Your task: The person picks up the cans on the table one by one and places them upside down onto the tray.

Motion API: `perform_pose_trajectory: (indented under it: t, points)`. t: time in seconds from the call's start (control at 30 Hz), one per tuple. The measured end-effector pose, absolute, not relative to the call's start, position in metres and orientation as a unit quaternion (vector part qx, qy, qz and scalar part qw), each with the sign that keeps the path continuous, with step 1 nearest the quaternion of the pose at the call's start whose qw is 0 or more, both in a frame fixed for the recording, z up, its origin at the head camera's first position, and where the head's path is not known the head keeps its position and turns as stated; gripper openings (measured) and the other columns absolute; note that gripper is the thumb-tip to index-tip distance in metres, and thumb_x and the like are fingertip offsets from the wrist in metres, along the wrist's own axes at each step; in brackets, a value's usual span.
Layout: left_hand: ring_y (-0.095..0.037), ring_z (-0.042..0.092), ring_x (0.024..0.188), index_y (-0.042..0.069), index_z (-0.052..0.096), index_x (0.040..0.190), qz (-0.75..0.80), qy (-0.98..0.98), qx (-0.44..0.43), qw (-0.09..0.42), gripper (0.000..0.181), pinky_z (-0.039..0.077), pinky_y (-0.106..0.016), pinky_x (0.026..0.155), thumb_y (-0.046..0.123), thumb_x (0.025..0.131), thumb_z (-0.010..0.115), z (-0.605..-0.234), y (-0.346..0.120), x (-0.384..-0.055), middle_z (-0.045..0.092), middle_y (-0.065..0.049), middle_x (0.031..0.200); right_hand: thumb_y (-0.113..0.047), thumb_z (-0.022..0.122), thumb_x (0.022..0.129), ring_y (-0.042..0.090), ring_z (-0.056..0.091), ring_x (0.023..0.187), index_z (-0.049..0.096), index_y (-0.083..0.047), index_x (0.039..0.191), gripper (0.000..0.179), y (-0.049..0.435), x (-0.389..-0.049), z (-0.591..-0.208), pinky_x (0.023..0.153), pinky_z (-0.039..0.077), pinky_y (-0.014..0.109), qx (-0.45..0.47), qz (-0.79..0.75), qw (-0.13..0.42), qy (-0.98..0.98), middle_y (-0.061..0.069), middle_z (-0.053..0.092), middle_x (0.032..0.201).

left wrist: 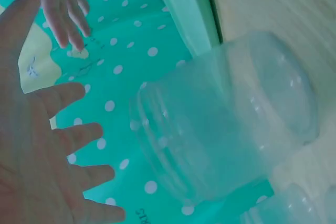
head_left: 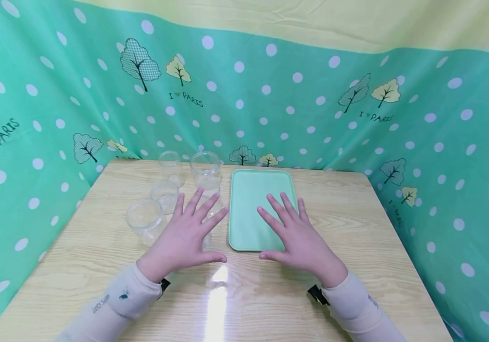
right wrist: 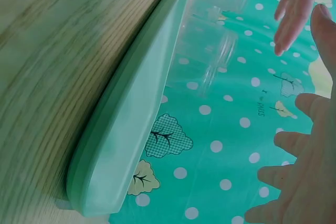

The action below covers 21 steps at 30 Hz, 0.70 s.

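Left hand [head_left: 186, 232] and right hand [head_left: 299, 238], each grip wide (both empty), hover near clear jars [head_left: 145, 221] and a green tray [head_left: 245, 209]; seemingly pre-grasp, any lift calls for narrowing.

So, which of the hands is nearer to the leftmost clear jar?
The left hand. It is just to the right of the leftmost clear jar; the right hand is farther right, overlapping the green tray in the head view.

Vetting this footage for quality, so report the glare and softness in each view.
Head: a bright streak of glare on the table; left wrist: muted, soft image, white glints on the clear jar; right wrist: similarly muted, clear containers faint against the dotted curtain.
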<state>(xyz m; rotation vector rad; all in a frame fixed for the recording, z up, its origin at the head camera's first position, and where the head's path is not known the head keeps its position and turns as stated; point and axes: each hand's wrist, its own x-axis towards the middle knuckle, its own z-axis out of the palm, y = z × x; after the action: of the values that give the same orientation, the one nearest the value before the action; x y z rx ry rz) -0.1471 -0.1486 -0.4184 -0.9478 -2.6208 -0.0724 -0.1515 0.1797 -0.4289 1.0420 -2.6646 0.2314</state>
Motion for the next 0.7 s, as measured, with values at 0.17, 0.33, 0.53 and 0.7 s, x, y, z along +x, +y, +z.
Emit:
perform_pose_trajectory:
  t: [0.17,0.33,0.53,0.7]
  points:
    - [-0.047,0.027,0.151,0.024,0.045,0.156,-0.029,-0.930,-0.330,0.158,0.101,0.026,-0.078,0.112,0.086,0.077,0.061,-0.407,-0.157,-0.151,0.037,-0.010,0.164,-0.079,0.057,0.087,0.043,0.013,0.156,0.020,-0.030,0.165,0.099,0.180,-0.152,-0.426,0.119,0.009,0.076,0.360,0.081,0.135,-0.919,0.007,0.015,0.172]
    - [-0.044,0.033,0.149,0.024,0.045,0.155,-0.044,-0.930,-0.340,0.135,0.095,0.032,-0.075,0.111,0.080,0.080,0.065,-0.399,-0.164,-0.155,0.039,-0.008,0.163,-0.073,0.061,0.089,0.041,0.017,0.156,0.021,-0.030,0.165,0.096,0.180,-0.153,-0.425,0.120,0.010,0.074,0.362,0.087,0.132,-0.919,0.007,0.020,0.171]
    - [-0.043,0.038,0.146,0.024,0.049,0.153,-0.060,-0.926,-0.356,0.112,0.090,0.039,-0.069,0.109,0.074,0.081,0.070,-0.393,-0.170,-0.159,0.042,-0.009,0.160,-0.070,0.062,0.090,0.039,0.025,0.154,0.021,-0.030,0.164,0.094,0.181,-0.155,-0.428,0.121,0.019,0.070,0.365,0.092,0.133,-0.917,0.007,0.025,0.169]
    - [-0.043,0.046,0.140,0.020,0.053,0.149,-0.060,-0.925,-0.363,0.097,0.087,0.045,-0.064,0.105,0.071,0.080,0.073,-0.393,-0.174,-0.162,0.048,-0.011,0.156,-0.067,0.065,0.091,0.037,0.032,0.151,0.022,-0.028,0.164,0.094,0.182,-0.155,-0.429,0.120,0.028,0.065,0.368,0.104,0.127,-0.915,0.008,0.029,0.167]
